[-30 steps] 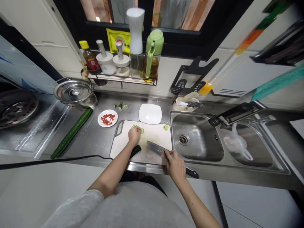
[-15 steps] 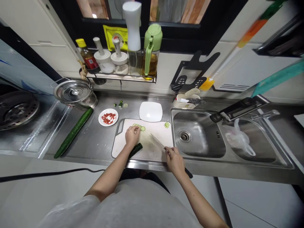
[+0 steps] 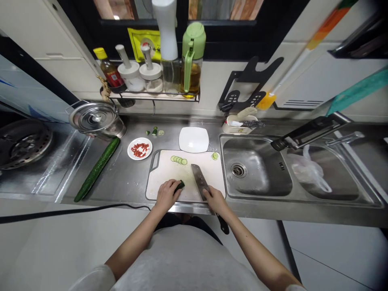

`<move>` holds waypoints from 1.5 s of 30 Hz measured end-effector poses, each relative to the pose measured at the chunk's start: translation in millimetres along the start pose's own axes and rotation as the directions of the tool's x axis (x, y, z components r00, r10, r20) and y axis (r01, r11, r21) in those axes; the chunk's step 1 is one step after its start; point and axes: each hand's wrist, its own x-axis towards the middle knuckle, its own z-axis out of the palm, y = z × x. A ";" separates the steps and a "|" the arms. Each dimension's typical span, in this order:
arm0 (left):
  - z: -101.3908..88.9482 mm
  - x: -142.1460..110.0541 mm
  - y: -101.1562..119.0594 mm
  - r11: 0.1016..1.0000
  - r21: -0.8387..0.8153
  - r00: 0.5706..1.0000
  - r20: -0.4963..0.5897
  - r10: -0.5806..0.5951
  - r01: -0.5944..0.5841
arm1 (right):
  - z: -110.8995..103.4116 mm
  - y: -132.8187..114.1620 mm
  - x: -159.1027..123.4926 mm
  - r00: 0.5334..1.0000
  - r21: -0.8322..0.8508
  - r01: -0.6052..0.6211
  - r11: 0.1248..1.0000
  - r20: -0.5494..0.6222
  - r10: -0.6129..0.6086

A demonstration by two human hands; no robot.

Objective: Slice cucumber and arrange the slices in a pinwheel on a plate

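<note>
My left hand [image 3: 166, 194] is closed over a dark green cucumber piece [image 3: 180, 185] near the front of the white cutting board [image 3: 160, 178]; only the piece's right end shows. In my right hand [image 3: 216, 199] is a kitchen knife [image 3: 198, 178], its broad blade over the board and its black handle pointing back toward me. A short row of cucumber slices [image 3: 178, 160] lies overlapped toward the back of the board. A few more slices [image 3: 215, 156] sit in the board's far right corner.
Behind the board is a white square plate [image 3: 193, 140]. A small plate with chopped red bits [image 3: 140, 148], a whole cucumber [image 3: 97, 169] and a lidded steel pot [image 3: 97, 119] stand to the left. The double sink [image 3: 257, 169] adjoins on the right. Bottles line a rack [image 3: 154, 96].
My left hand has left the row of slices and come down toward me onto the cucumber piece. The knife has turned, so its blade now shows its broad side.
</note>
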 end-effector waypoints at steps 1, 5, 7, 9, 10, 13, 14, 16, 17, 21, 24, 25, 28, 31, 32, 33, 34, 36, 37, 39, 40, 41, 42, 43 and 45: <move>0.2 0.2 -0.5 1.000 0.009 1.000 0.009 0.004 -0.004 | 0.8 -1.7 -0.6 1.000 -0.017 0.003 1.000 0.006 -0.003; 0.4 0.9 -4.2 0.999 0.022 0.998 0.048 0.031 -0.032 | 3.9 -2.4 -2.1 1.000 -0.058 0.006 0.998 0.010 -0.005; 0.5 1.9 -6.6 0.999 0.009 0.998 0.051 0.044 -0.044 | 4.4 -0.9 -2.8 1.000 -0.065 0.003 0.998 0.012 -0.002; 0.0 4.0 -8.7 0.999 -0.002 0.998 0.041 0.046 -0.046 | 4.1 -0.2 -3.8 1.000 -0.072 -0.001 0.997 0.016 0.002; -0.6 5.3 -9.5 0.999 -0.003 0.999 0.035 0.041 -0.041 | 3.7 -0.4 -4.3 1.000 -0.079 -0.003 0.997 0.019 0.004; -4.0 9.3 -10.7 1.000 0.000 0.999 0.030 0.012 -0.012 | 2.9 -3.8 -5.8 0.999 -0.128 -0.004 0.992 0.042 0.010; -5.1 10.3 -10.8 1.000 0.000 0.999 0.032 0.003 -0.003 | 3.0 -5.9 -6.2 0.999 -0.154 0.000 0.988 0.053 0.008; -6.8 11.4 -10.7 1.000 0.001 0.999 0.034 -0.010 0.010 | 3.9 -11.5 -7.3 0.997 -0.213 0.020 0.977 0.080 -0.003; -6.9 11.4 -10.8 1.000 -0.002 0.999 0.029 -0.012 0.012 | 4.8 -14.9 -7.9 0.995 -0.240 0.032 0.970 0.098 -0.008; -2.5 9.8 -13.4 0.999 -0.049 1.000 -0.018 0.013 -0.014 | 8.7 -30.1 -11.6 0.985 -0.320 0.059 0.946 0.172 -0.003; 3.2 8.1 -16.5 0.995 -0.094 0.998 -0.053 0.040 -0.045 | 10.1 -39.5 -14.7 0.982 -0.361 0.063 0.930 0.187 0.006; 4.9 7.7 -17.3 0.993 -0.103 0.997 -0.061 0.046 -0.052 | 10.1 -41.7 -15.6 0.982 -0.372 0.063 0.926 0.188 0.009; 7.6 7.1 -18.4 0.992 -0.109 0.995 -0.075 0.059 -0.067 | 9.0 -45.8 -18.1 0.981 -0.391 0.068 0.918 0.193 0.009; 7.7 7.4 -18.1 0.992 -0.099 0.995 -0.077 0.066 -0.073 | 8.5 -47.0 -19.3 0.980 -0.394 0.084 0.915 0.199 -0.004; 7.4 7.7 -17.9 0.993 -0.094 0.995 -0.076 0.065 -0.072 | 8.7 -47.0 -19.4 0.979 -0.392 0.090 0.915 0.202 -0.010; 7.1 7.9 -17.8 0.993 -0.091 0.995 -0.073 0.064 -0.071 | 9.2 -46.8 -19.4 0.979 -0.391 0.094 0.916 0.204 -0.013; 6.7 8.2 -17.7 0.994 -0.089 0.996 -0.071 0.062 -0.069 | 9.9 -46.5 -19.3 0.978 -0.389 0.095 0.916 0.207 -0.014; 6.3 8.7 -18.0 0.994 -0.090 0.996 -0.072 0.061 -0.067 | 11.5 -45.7 -19.1 0.978 -0.386 0.092 0.918 0.210 -0.010; 6.3 8.9 -18.4 0.993 -0.092 0.995 -0.075 0.063 -0.070 | 12.3 -45.4 -19.0 0.977 -0.384 0.091 0.919 0.211 -0.009; 6.8 9.3 -19.4 0.992 -0.094 0.994 -0.085 0.074 -0.082 | 13.3 -45.0 -19.1 0.978 -0.382 0.091 0.920 0.211 -0.010; 7.3 9.4 -20.0 0.992 -0.093 0.992 -0.092 0.081 -0.090 | 13.4 -45.0 -19.2 0.977 -0.381 0.092 0.920 0.212 -0.010; 7.9 9.5 -20.6 0.991 -0.092 0.991 -0.100 0.089 -0.099 | 13.3 -45.3 -19.3 0.977 -0.380 0.092 0.920 0.214 -0.009; 8.5 9.5 -21.3 0.990 -0.090 0.989 -0.109 0.097 -0.107 | 13.0 -45.7 -19.4 0.976 -0.378 0.091 0.921 0.219 -0.007; 9.1 9.5 -21.8 0.989 -0.088 0.987 -0.120 0.104 -0.115 | 12.5 -46.3 -19.5 0.974 -0.378 0.090 0.922 0.225 -0.003; 10.0 9.6 -22.8 0.988 -0.088 0.984 -0.136 0.118 -0.130 | 11.2 -47.7 -19.6 0.970 -0.377 0.086 0.922 0.242 0.008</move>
